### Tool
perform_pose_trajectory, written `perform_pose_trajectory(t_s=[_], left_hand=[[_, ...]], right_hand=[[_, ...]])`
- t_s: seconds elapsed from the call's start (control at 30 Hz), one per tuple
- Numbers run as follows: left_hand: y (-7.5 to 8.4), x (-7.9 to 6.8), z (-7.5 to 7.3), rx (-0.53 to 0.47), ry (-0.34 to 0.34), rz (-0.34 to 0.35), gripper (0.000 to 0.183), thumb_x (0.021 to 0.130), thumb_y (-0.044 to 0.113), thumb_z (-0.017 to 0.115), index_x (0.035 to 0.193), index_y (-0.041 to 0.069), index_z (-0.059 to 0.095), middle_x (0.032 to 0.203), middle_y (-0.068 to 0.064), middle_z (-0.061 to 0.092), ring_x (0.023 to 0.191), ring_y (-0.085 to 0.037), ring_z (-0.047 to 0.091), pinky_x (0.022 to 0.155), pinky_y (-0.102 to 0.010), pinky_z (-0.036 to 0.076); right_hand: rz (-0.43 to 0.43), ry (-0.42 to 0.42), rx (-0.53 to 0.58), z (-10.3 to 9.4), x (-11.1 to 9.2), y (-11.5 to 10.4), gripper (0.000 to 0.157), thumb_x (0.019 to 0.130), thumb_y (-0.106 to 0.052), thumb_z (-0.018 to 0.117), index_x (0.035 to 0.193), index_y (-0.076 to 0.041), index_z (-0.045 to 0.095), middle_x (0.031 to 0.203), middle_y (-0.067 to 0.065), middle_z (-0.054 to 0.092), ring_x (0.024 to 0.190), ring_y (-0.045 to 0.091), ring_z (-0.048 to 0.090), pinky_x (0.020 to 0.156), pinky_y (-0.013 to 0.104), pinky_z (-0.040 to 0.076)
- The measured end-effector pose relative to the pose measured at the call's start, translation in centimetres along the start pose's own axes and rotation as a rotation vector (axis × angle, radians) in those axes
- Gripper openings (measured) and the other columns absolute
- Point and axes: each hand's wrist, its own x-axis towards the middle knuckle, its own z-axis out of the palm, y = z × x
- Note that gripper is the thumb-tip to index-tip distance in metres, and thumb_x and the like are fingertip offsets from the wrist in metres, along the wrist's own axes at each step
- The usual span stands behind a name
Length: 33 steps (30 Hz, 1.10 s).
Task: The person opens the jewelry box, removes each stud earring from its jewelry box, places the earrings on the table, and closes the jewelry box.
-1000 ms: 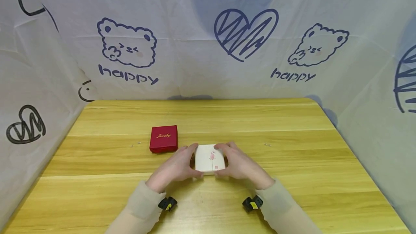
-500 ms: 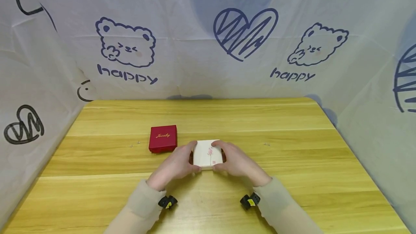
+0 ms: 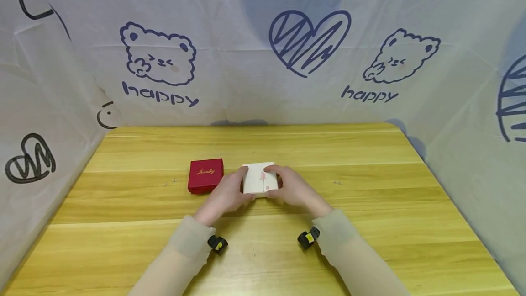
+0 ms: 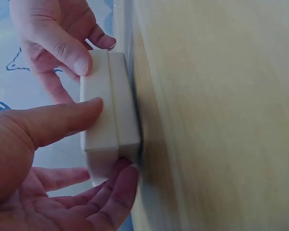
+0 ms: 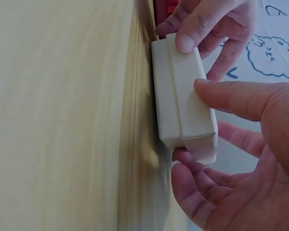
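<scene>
A small white lidded box (image 3: 258, 182) with a pink flower on its top is held between both hands. My left hand (image 3: 228, 190) grips its left side, thumb at the near side and fingers round the end. My right hand (image 3: 291, 188) grips the right side the same way. In the left wrist view the seam between the lid and the base of the white box (image 4: 111, 103) shows, with the lid seated on. The right wrist view has the white box (image 5: 185, 96) close over the table, both thumbs on its near face.
A red box (image 3: 206, 175) with gold "Jewelry" lettering lies just left of my left hand. The wooden table (image 3: 390, 223) reaches back to a white cloth (image 3: 230, 81) with drawn bears and hearts. Black bands (image 3: 308, 238) sit at both wrists.
Both hands have moved away from me toward the back of the table with the white box, which now sits level with the red box. The red box has stayed in place.
</scene>
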Motion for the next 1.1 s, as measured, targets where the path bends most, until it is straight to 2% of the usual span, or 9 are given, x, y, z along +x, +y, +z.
perform_pose_trajectory(t_s=[0.13,0.27,0.6,0.97,1.1], left_hand=[[-0.2,0.6,0.0,-0.027,0.043,-0.005,0.078,0.083,0.019,0.08,0.146,-0.002,0.04,0.134,-0.02,0.054,0.11,-0.028,0.056,0.093,-0.042,0.047],[-0.3,1.1,-0.1,-0.049,0.059,-0.03,0.078,0.083,0.019,0.08,0.146,-0.002,0.04,0.134,-0.019,0.054,0.11,-0.028,0.055,0.095,-0.043,0.046],[-0.2,1.8,0.0,-0.049,0.042,-0.07,0.076,0.086,0.02,0.077,0.147,-0.002,0.038,0.141,-0.02,0.049,0.12,-0.031,0.052,0.102,-0.045,0.042],[-0.2,1.6,-0.1,-0.035,0.036,-0.066,0.079,0.085,0.021,0.077,0.148,-0.003,0.037,0.138,-0.02,0.051,0.113,-0.029,0.054,0.097,-0.044,0.044],[-0.2,1.6,-0.1,-0.027,0.035,-0.061,0.078,0.084,0.022,0.078,0.146,-0.002,0.039,0.131,-0.018,0.055,0.103,-0.026,0.055,0.092,-0.042,0.046]], right_hand=[[-0.007,0.009,0.043,-0.2,0.8,0.2,0.059,0.085,-0.01,0.078,0.138,-0.009,0.053,0.102,0.006,0.058,0.084,0.019,0.055,0.072,0.03,0.047],[-0.002,0.017,0.067,-0.3,1.5,0.5,0.059,0.085,-0.009,0.078,0.138,-0.008,0.053,0.105,0.007,0.06,0.086,0.019,0.056,0.071,0.029,0.048],[0.021,0.026,0.082,-0.2,2.4,0.8,0.06,0.084,-0.008,0.078,0.139,-0.007,0.053,0.108,0.008,0.061,0.091,0.02,0.057,0.078,0.032,0.048],[0.027,0.01,0.072,-0.2,2.5,1.0,0.061,0.085,-0.012,0.078,0.141,-0.01,0.052,0.115,0.009,0.06,0.094,0.021,0.056,0.081,0.033,0.047],[0.021,-0.001,0.069,-0.3,2.5,1.1,0.062,0.086,-0.013,0.077,0.142,-0.009,0.051,0.117,0.009,0.06,0.095,0.02,0.057,0.081,0.033,0.048]])
